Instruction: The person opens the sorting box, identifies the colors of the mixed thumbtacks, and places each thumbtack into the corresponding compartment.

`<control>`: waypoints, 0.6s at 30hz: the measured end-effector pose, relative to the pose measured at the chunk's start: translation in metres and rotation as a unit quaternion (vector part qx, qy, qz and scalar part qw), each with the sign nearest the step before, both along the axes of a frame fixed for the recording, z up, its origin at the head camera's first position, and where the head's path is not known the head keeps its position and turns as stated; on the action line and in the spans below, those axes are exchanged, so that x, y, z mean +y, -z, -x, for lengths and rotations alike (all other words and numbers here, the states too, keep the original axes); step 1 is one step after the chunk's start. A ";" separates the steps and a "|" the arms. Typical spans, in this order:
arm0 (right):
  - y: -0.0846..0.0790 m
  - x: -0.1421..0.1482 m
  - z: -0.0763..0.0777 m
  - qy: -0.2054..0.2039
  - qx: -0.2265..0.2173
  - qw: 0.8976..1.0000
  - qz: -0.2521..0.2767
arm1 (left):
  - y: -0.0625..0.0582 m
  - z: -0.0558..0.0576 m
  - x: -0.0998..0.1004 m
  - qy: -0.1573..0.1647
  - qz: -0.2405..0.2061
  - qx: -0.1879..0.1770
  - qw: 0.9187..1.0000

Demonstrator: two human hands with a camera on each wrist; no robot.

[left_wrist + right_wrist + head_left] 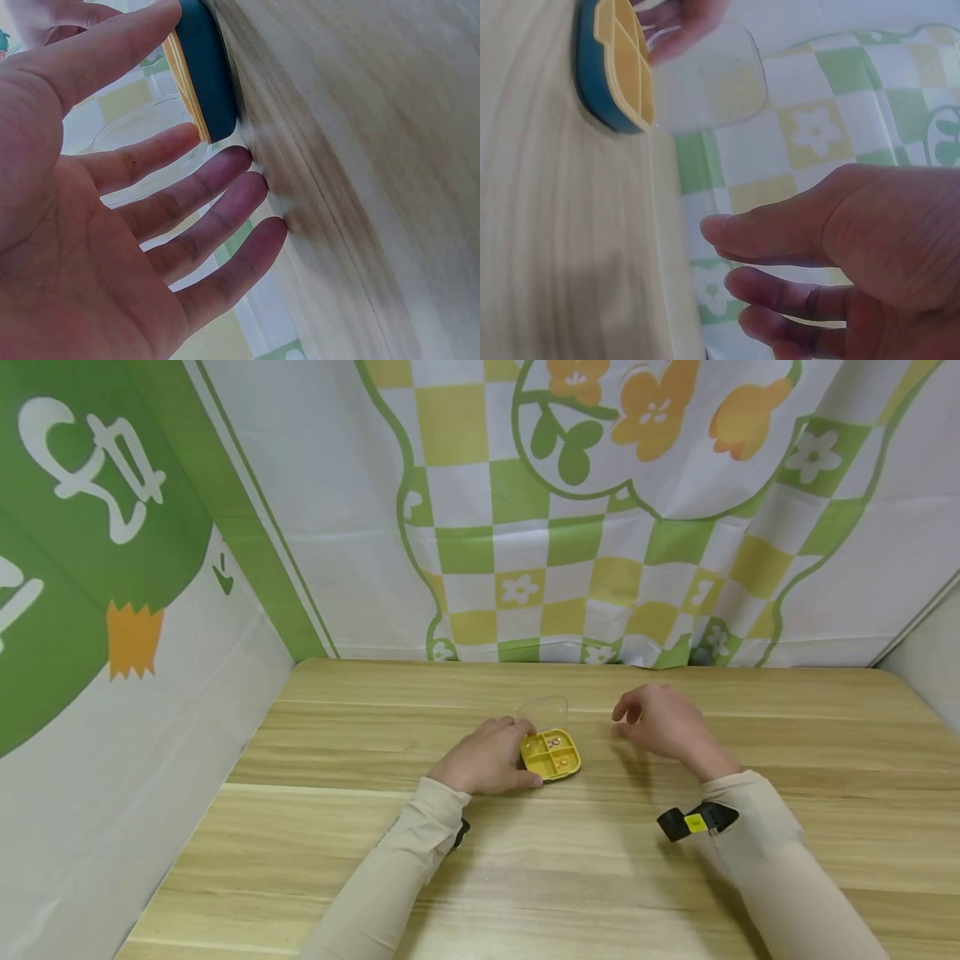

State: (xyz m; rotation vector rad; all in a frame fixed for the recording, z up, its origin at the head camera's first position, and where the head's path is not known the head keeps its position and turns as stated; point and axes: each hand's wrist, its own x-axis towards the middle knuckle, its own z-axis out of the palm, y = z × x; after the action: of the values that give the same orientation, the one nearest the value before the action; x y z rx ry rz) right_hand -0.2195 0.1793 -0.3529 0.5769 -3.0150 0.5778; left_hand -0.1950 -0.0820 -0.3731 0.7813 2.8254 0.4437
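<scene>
left grip (486, 757) pinching yellow box (550, 755), pieces (562, 762) in two compartments (571, 767), right grip (662, 720) loose, empty

The raised lid (718, 82) blocks the box (551, 755) from behind.

The person is wearing a cream left sleeve (386, 881) and matching right sleeve (783, 877), both creasing near the wrist and leaving the left hand (487, 758) and right hand (663, 722) bare. A black strap (722, 816) is crossing below the right cuff (731, 785), carrying a yellow label (696, 822). A black shape (461, 833), perhaps a second strap, is peeking out beside the left cuff (447, 795).
</scene>
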 end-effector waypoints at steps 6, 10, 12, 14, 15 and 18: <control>-0.002 0.012 0.003 0.021 -0.011 1.000 0.005 | 0.000 0.000 0.000 0.001 0.001 0.000 1.000; -0.003 0.020 0.004 0.030 -0.012 0.999 0.009 | 0.000 0.000 0.001 0.000 0.003 -0.002 1.000; -0.004 0.024 0.004 0.036 -0.013 0.999 0.008 | 0.000 0.000 0.001 -0.001 0.003 -0.003 1.000; -0.004 0.027 0.004 0.043 -0.015 0.999 0.006 | 0.000 0.000 0.001 0.000 0.002 -0.001 1.000; -0.005 0.028 0.004 0.048 -0.016 0.999 0.006 | 0.000 0.000 0.001 0.001 0.002 -0.001 1.000; -0.005 0.032 0.005 0.058 -0.017 0.998 0.004 | 0.000 0.000 0.001 0.001 0.002 0.001 1.000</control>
State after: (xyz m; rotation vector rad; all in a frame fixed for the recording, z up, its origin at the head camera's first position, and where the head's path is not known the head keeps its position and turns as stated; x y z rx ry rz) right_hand -0.2246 0.2109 -0.3479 0.3908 -3.0512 0.5997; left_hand -0.1950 -0.0807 -0.3728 0.7849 2.8265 0.4359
